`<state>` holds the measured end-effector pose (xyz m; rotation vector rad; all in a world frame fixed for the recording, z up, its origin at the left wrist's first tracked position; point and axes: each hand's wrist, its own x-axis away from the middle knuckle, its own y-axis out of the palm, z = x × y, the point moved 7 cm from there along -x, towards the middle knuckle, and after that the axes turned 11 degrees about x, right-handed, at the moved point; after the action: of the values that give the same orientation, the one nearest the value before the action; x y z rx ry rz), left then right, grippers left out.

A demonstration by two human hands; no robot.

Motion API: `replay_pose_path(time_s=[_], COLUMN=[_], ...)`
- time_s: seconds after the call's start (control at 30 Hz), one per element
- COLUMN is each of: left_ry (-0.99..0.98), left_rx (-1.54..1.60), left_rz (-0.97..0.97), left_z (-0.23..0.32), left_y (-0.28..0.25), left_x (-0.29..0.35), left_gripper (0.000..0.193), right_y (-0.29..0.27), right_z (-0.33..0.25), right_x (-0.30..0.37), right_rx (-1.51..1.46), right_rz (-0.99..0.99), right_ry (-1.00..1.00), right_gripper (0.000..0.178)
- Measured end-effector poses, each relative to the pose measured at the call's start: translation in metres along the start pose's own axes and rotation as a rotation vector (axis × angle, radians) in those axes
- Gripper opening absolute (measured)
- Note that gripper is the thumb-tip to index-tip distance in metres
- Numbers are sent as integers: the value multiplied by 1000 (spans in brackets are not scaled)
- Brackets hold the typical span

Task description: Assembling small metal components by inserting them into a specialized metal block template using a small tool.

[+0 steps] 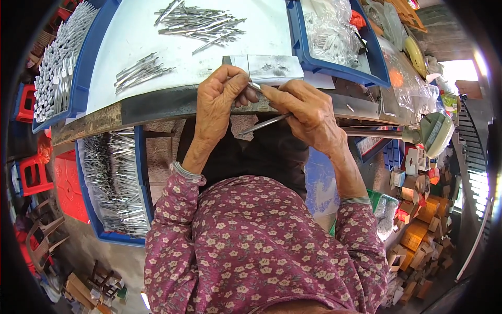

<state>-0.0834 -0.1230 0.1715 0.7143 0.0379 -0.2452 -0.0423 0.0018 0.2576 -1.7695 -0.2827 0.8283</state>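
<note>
Over the table's front edge, my left hand (220, 99) pinches a small silvery metal piece (254, 85) between thumb and fingertips. My right hand (308, 111) meets it from the other side, its thumb and forefinger at the same piece. A slim dark metal rod (265, 124) is also gripped in the lower fingers of my right hand, slanting down to the left. Behind my hands lies a pale block with dark smudges (274, 67). Farther back, a large pile of slender metal parts (201, 23) and a smaller pile (138, 72) rest on the white sheet (251, 31).
A blue tray (83, 63) of white-ended sticks stands at left; below it, another blue tray (146, 183) holds metal parts. At back right is a blue tray (342, 70) with plastic bags. A lamp-like head on an arm (436, 135) juts in at right. Red stools (35, 175) stand far left.
</note>
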Motion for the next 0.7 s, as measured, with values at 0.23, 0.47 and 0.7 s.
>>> replay_pose_path(time_s=[0.23,0.47,0.7], left_ry=[71,426,359], left_rx=[-147,-889,-952], left_rz=[56,70,115], left_z=[6,22,16], left_y=[2,4,-2], left_x=[-10,-15,-14], left_gripper=[11,9,8], right_y=[7,31,35], right_z=[24,50,68], right_x=[-14,-20,-25], right_rx=[73,82,-232], right_rz=[53,80,97], right_ry=[21,39,254], right_gripper=[41,36,18])
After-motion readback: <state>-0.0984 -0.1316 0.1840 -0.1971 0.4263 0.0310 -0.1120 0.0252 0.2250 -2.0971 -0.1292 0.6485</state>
